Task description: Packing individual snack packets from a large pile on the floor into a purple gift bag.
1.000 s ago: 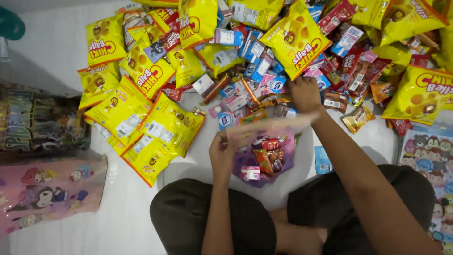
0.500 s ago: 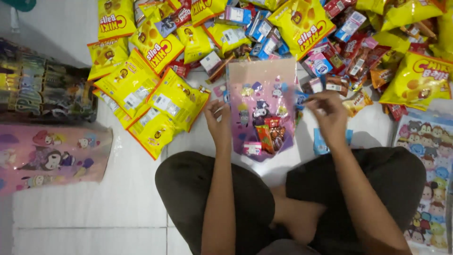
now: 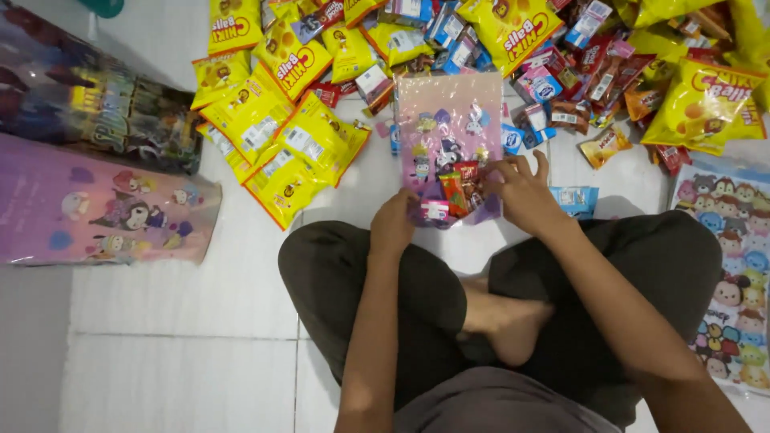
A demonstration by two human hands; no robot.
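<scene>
Your left hand (image 3: 393, 224) has its grip closed on the bottom edge of the pink treat bag (image 3: 449, 120), which lies flat on the white floor (image 3: 200, 321). Your right hand (image 3: 521, 192) rests on the bag's lower right corner, fingers spread wide. Yellow snack packets (image 3: 277, 148) lie just left of your grip.

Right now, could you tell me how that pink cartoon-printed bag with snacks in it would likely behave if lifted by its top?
The pink bag looks like thin film, so probably floppy. Its snacks sit at the bottom between left hand and right hand, so it would likely hang bottom-heavy, yet light.
</scene>
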